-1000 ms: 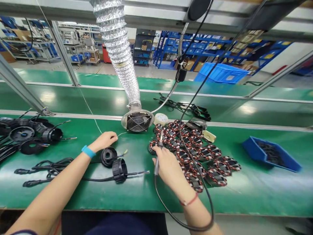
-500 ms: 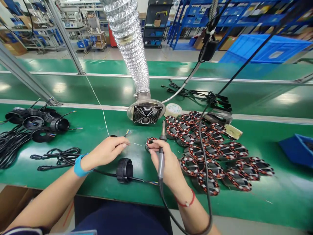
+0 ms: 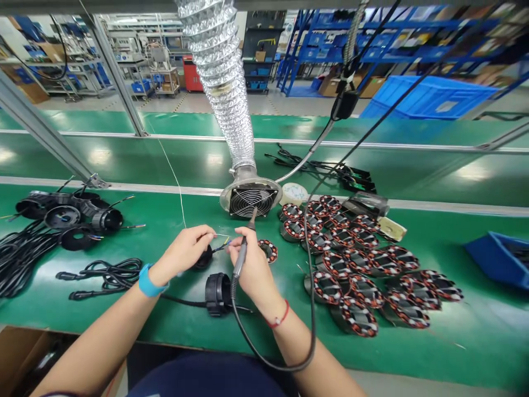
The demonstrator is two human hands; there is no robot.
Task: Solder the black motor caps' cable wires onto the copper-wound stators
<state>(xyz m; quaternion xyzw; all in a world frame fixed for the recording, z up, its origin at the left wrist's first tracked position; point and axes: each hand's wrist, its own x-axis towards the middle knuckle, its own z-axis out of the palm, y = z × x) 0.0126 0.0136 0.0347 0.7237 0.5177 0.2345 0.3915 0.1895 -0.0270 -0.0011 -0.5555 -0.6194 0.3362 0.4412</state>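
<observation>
My left hand (image 3: 185, 249) is closed in a pinch on a thin solder wire (image 3: 181, 193), whose short free end points right from the fingertips. In my right hand (image 3: 254, 270) lies a soldering iron (image 3: 239, 260), its tip angled up and away in front of the fan. The right thumb and fingertips are at the coloured wire ends (image 3: 225, 243) coming from a small black round part (image 3: 202, 259) under my left hand; whether they grip a wire I cannot tell. Just beyond the right hand a wound stator (image 3: 268, 251) is partly hidden. A black threaded collar (image 3: 217, 295) on a cable stands nearer me.
Several wound stators (image 3: 357, 317) stand grouped at the right. A fume extractor fan (image 3: 252, 202) hangs ahead of my hands. Black housings (image 3: 61, 216) and coiled cables (image 3: 111, 275) lie at the left. A blue bin (image 3: 491, 259) stands far right. The iron's cord (image 3: 289, 368) loops over my right forearm.
My right hand has moved left with the soldering iron, away from the stator it was touching, to the coloured wire ends. My left hand keeps the solder wire. The view has tilted slightly.
</observation>
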